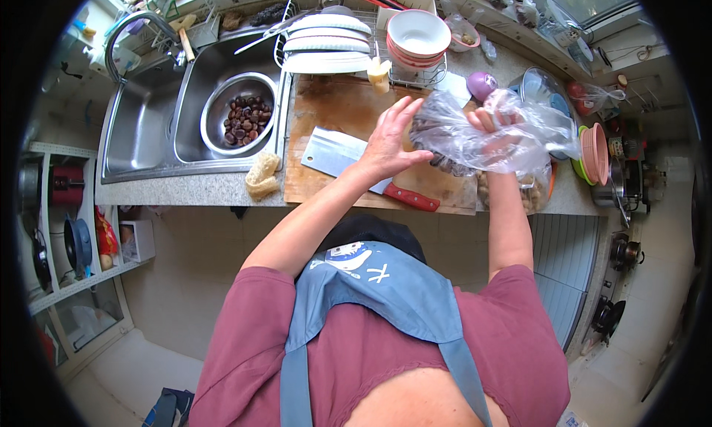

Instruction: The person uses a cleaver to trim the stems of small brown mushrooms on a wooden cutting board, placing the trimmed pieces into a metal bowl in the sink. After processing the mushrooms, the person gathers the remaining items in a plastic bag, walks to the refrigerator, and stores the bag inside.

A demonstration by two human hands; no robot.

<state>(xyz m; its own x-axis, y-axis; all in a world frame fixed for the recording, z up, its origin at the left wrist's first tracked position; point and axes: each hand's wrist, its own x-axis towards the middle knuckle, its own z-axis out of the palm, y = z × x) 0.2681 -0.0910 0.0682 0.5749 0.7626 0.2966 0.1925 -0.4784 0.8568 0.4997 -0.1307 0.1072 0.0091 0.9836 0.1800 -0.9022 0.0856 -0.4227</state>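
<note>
A clear plastic bag (467,132) with dark contents hangs over the right part of a wooden cutting board (334,104). My right hand (495,124) is seen through the bag's film, its fingers in folds of plastic. Just left of the bag, my left hand (392,140) has its fingers spread and seems to hold nothing. Below that hand lies a cleaver (334,150) with a red handle, flat on the board. Another clear bag (528,196) with light brown pieces stands under my right forearm. Chestnuts (245,121) fill part of a steel bowl (210,135) in the sink.
Behind the board, a wire dish rack (411,82) holds white plates (327,62) and stacked bowls (417,34). A dried loofah (262,176) lies at the counter's front edge. Beside the bag are a purple round object (481,86) and, further right, pink and green baskets (594,153).
</note>
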